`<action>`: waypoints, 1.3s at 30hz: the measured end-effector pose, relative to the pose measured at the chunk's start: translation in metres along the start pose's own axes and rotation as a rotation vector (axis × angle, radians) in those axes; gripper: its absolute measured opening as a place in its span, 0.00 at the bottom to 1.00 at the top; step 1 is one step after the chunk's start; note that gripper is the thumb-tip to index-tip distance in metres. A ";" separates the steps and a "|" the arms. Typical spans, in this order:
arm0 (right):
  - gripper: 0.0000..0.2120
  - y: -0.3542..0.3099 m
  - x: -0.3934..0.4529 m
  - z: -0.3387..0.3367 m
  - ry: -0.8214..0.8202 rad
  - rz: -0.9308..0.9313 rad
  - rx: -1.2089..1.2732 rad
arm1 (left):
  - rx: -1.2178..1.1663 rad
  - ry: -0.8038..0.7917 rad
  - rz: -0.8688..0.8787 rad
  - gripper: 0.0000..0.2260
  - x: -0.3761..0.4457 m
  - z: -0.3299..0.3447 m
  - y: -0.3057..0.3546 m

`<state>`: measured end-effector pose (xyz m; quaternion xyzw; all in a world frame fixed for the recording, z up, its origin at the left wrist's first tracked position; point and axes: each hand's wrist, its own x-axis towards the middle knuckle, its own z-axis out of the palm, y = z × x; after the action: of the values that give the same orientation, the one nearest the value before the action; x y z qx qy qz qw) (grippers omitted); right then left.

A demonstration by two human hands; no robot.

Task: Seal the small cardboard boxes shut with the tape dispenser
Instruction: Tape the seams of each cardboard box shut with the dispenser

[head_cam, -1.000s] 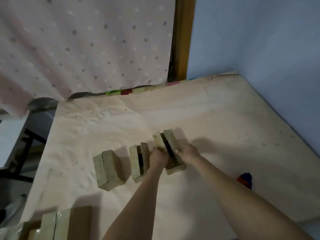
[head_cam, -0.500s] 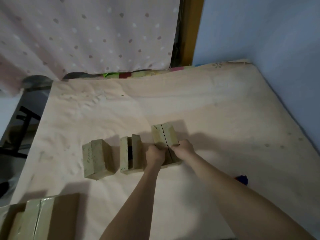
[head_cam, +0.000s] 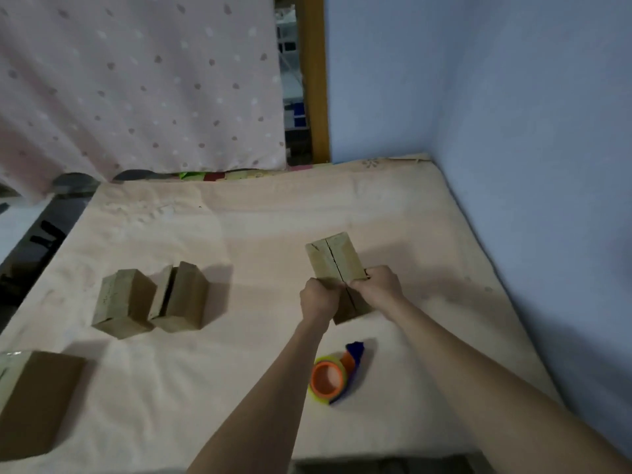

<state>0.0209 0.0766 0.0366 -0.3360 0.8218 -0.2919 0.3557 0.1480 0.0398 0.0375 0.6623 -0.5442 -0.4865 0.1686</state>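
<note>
A small cardboard box (head_cam: 333, 256) stands on the bed sheet (head_cam: 239, 234), its two top flaps pushed together with a thin seam between them. My left hand (head_cam: 318, 301) grips its near left side and my right hand (head_cam: 376, 287) grips its near right side. Two more small boxes stand to the left: one (head_cam: 121, 302) with flaps shut, the other (head_cam: 183, 297) with a gap between its flaps. The tape dispenser (head_cam: 333, 372), an orange core with a yellowish roll and a blue handle, lies on the sheet between my forearms, untouched.
A larger cardboard box (head_cam: 37, 401) sits at the lower left edge. A blue wall (head_cam: 530, 131) runs along the right side and back. A dotted curtain (head_cam: 136, 80) hangs behind the bed. The bed's left edge drops to a dark floor area (head_cam: 34, 241).
The box's flaps have gone from gaping to pressed together. The box now sits further right of the other two, and the tape dispenser has come fully into view as my head shifted.
</note>
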 end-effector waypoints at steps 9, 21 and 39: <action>0.08 0.103 -0.030 -0.112 -0.147 0.033 -0.219 | -0.036 -0.213 -0.186 0.14 -0.088 0.104 0.011; 0.07 0.140 -0.030 -0.116 -0.370 -0.005 -0.582 | -0.247 -0.476 -0.483 0.14 -0.124 0.145 -0.033; 0.32 0.214 -0.059 -0.117 -0.040 0.233 -0.091 | 0.412 -0.284 0.081 0.18 -0.055 0.131 -0.060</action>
<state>-0.1134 0.2788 -0.0275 -0.2598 0.8603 -0.2042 0.3881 0.0765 0.1496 -0.0438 0.5853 -0.6763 -0.4463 -0.0289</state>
